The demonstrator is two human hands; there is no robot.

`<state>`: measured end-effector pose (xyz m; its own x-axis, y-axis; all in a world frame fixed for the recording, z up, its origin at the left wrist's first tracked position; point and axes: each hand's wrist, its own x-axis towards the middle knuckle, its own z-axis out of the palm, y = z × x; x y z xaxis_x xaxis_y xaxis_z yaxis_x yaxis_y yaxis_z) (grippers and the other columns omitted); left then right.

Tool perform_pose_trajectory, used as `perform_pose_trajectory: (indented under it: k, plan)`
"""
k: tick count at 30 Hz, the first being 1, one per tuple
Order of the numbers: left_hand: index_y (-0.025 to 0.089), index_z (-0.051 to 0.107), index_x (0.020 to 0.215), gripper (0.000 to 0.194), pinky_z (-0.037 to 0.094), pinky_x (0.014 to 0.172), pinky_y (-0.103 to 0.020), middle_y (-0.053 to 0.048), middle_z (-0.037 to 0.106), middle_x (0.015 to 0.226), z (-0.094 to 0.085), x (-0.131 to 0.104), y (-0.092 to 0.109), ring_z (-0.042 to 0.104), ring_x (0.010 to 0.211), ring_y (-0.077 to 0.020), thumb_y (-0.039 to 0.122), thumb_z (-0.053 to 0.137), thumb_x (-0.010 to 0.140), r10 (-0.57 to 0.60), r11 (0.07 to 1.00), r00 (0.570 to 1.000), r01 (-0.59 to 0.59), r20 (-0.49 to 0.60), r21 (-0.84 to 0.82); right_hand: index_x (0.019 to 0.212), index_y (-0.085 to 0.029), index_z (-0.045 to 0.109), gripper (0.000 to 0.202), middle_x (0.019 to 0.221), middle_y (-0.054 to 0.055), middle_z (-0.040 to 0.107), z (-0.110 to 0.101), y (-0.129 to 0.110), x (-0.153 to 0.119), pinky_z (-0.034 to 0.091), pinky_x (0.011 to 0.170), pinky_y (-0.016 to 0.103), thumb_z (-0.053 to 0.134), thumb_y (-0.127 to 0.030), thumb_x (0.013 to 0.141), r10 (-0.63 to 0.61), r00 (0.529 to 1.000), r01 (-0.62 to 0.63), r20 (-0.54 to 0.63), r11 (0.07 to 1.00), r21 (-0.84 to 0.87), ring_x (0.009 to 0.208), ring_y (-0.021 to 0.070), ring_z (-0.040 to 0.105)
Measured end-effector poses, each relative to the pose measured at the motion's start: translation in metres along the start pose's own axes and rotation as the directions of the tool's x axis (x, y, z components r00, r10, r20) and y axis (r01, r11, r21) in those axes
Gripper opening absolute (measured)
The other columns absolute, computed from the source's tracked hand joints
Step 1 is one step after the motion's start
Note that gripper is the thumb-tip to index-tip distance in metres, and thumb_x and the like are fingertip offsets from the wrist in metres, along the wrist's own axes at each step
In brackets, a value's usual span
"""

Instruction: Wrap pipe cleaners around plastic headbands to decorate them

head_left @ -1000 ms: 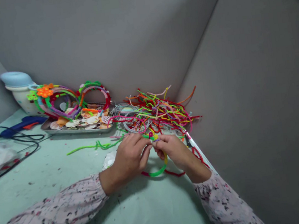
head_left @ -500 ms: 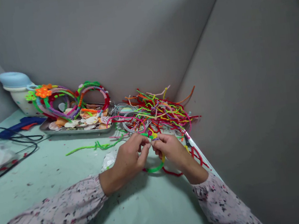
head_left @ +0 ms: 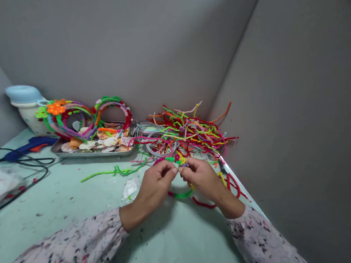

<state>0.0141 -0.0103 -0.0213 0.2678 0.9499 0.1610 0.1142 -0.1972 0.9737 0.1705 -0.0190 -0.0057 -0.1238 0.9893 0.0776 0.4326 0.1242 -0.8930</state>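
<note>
A ring of fuzzy craft wire [head_left: 183,195], green, pink and yellow, hangs between my hands. My left hand [head_left: 158,182] pinches it at the upper left, thumb pressed on the fingers. On the other side my right hand [head_left: 202,178] is closed on the ring near a small yellow and purple part [head_left: 183,160]. The fingertips of both hands nearly meet, and what lies right between them is too small to make out. Under my right hand a red fuzzy wire [head_left: 203,205] lies on the table.
A metal tray [head_left: 95,154] of shells stands at the back left, with decorated hoops [head_left: 77,137] on it. Right of it spreads a pile of coloured fuzzy wires [head_left: 191,129]. A lidded container [head_left: 31,115], black cable [head_left: 43,167] and plastic bag [head_left: 3,186] are at the left.
The fingers of my left hand have closed more tightly at the ring. The whole scene has shifted slightly right in view; both hands stay at the same place on the ring.
</note>
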Motion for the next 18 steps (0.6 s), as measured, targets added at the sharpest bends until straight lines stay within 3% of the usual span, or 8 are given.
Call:
perform_pose_trajectory:
  k: [3, 6, 10, 12, 13, 15, 18]
  plan:
    - [0.015, 0.054, 0.064, 0.017, 0.027, 0.047, -0.022, 0.005, 0.045, 0.053, 0.001, 0.005, -0.005, 0.036, 0.047, -0.008, 0.028, 0.057, 0.075, -0.203, 0.95, 0.974, 0.221, 0.104, -0.219, 0.065, -0.019, 0.048, 0.017, 0.058, -0.006, 0.042, -0.001, 0.002, 0.0, 0.029, 0.051, 0.023, 0.052, -0.029, 0.079, -0.043, 0.999, 0.043, -0.002, 0.998, -0.042, 0.055, 0.0098, 0.04]
    - [0.014, 0.051, 0.06, 0.016, 0.024, 0.043, -0.021, 0.004, 0.045, 0.054, 0.0, 0.008, -0.006, 0.036, 0.046, -0.0064, 0.024, 0.059, 0.07, -0.281, 0.85, 0.932, 0.352, 0.229, -0.392, 0.066, -0.019, 0.047, 0.016, 0.058, -0.006, 0.041, -0.002, 0.003, 0.0, 0.028, 0.052, 0.023, 0.052, -0.028, 0.079, -0.07, 0.997, 0.072, 0.021, 0.995, -0.064, 0.055, 0.0096, 0.039]
    - [0.013, 0.051, 0.063, 0.009, 0.019, 0.04, -0.02, 0.004, 0.042, 0.056, -0.004, 0.008, 0.001, 0.032, 0.042, -0.0037, 0.018, 0.057, 0.068, -0.417, 0.644, 0.817, 0.575, 0.398, -0.506, 0.068, -0.019, 0.048, 0.015, 0.06, -0.006, 0.042, -0.006, 0.004, -0.001, 0.029, 0.052, 0.023, 0.051, -0.027, 0.08, -0.098, 0.992, 0.103, 0.082, 0.993, -0.05, 0.055, 0.0094, 0.04]
    - [0.013, 0.051, 0.064, 0.008, 0.017, 0.04, -0.02, 0.005, 0.04, 0.055, -0.005, 0.008, 0.004, 0.029, 0.04, -0.0034, 0.018, 0.056, 0.068, -0.431, 0.598, 0.771, 0.634, 0.47, -0.491, 0.069, -0.019, 0.049, 0.014, 0.061, -0.005, 0.044, -0.007, 0.004, -0.001, 0.03, 0.052, 0.022, 0.051, -0.027, 0.08, -0.102, 0.99, 0.106, 0.099, 0.994, -0.035, 0.056, 0.0095, 0.042]
    - [0.013, 0.051, 0.064, 0.009, 0.018, 0.04, -0.02, 0.005, 0.04, 0.055, -0.005, 0.008, 0.005, 0.029, 0.04, -0.0037, 0.019, 0.055, 0.069, -0.421, 0.618, 0.775, 0.625, 0.471, -0.476, 0.069, -0.019, 0.049, 0.013, 0.061, -0.005, 0.046, -0.008, 0.004, 0.0, 0.031, 0.052, 0.022, 0.052, -0.027, 0.08, -0.099, 0.99, 0.102, 0.099, 0.994, -0.026, 0.056, 0.0096, 0.043]
    - [0.014, 0.051, 0.063, 0.014, 0.022, 0.042, -0.02, 0.004, 0.041, 0.055, -0.005, 0.008, 0.004, 0.032, 0.043, -0.0052, 0.023, 0.055, 0.073, -0.369, 0.749, 0.842, 0.52, 0.393, -0.411, 0.068, -0.019, 0.05, 0.014, 0.061, -0.005, 0.047, -0.008, 0.004, 0.001, 0.032, 0.052, 0.022, 0.052, -0.028, 0.079, -0.075, 0.994, 0.076, 0.083, 0.997, 0.001, 0.056, 0.0097, 0.044]
    - [0.014, 0.056, 0.073, 0.015, 0.031, 0.05, -0.021, 0.002, 0.049, 0.06, -0.003, 0.006, 0.001, 0.042, 0.052, -0.009, 0.028, 0.056, 0.079, -0.158, 0.967, 0.971, 0.189, 0.179, -0.169, 0.066, -0.019, 0.05, 0.016, 0.057, -0.005, 0.049, -0.007, 0.004, 0.004, 0.035, 0.051, 0.023, 0.054, -0.03, 0.077, 0.018, 0.998, -0.022, 0.055, 0.996, 0.082, 0.052, 0.0099, 0.045]
